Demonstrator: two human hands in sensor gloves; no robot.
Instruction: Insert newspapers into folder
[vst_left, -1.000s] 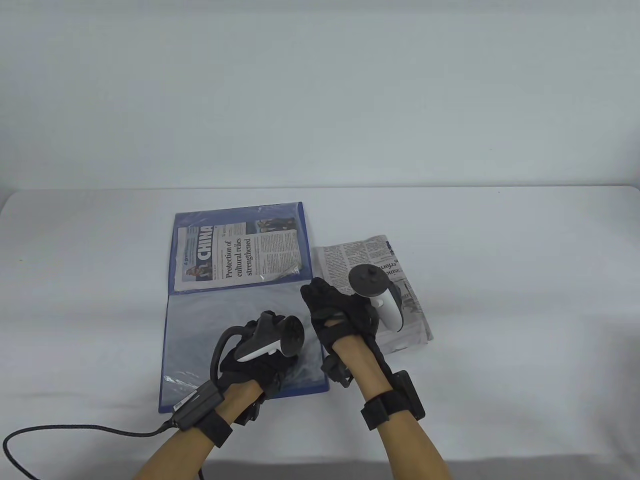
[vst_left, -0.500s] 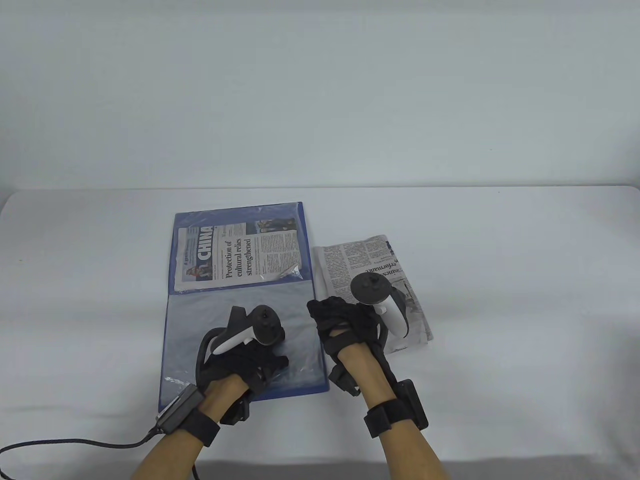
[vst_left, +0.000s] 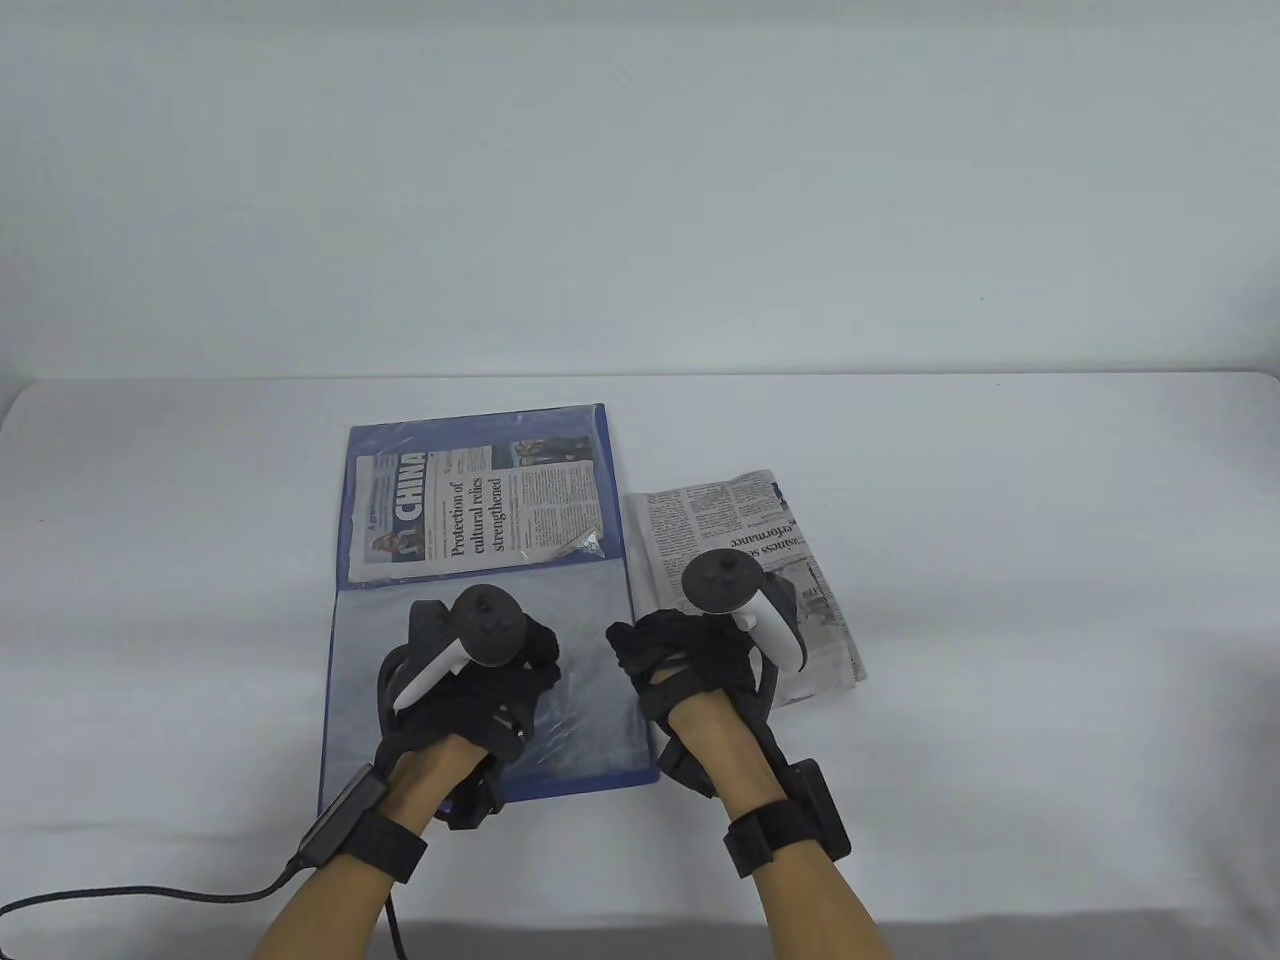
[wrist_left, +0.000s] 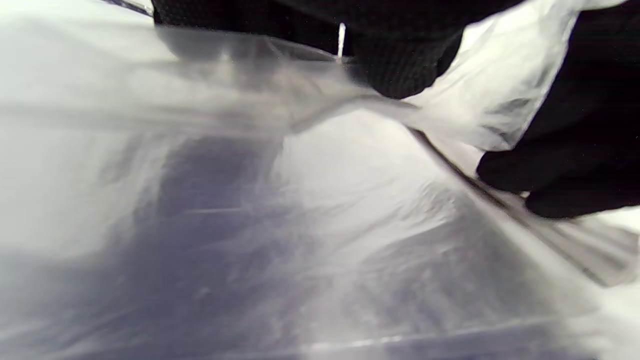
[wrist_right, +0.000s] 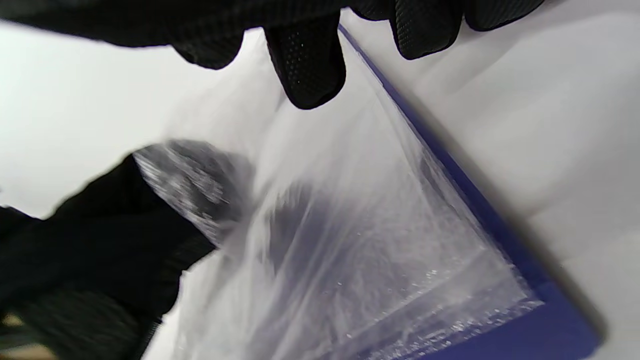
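I'm working the near page of the blue display folder (vst_left: 345, 700) now, and both hands are down at its clear plastic sleeve (vst_left: 590, 690). My left hand (vst_left: 480, 680) sits on the sleeve; in the left wrist view its fingers (wrist_left: 400, 70) look to be pinching up a ridge of film, though I can't tell how firmly. My right hand (vst_left: 690, 660) is at the sleeve's right edge, fingers curled; the right wrist view shows one fingertip (wrist_right: 307, 75) pressing on the film beside the blue cover edge (wrist_right: 480, 210), holding nothing else that I can make out.

My read: this is the mouth-opening step. To do it well, I want the top layer lifted clear of the bottom one along the whole right edge, not just bunched, and the left hand keeping it tented while the right lets go.

Just beyond my right hand, the folded loose newspaper (vst_left: 720, 520) waits on the white table (vst_left: 1000, 560), touching the folder's right side. It should slide in flat, folded edge first.

Farther back, the upper page already has a China Daily newspaper (vst_left: 480, 505) in its sleeve.
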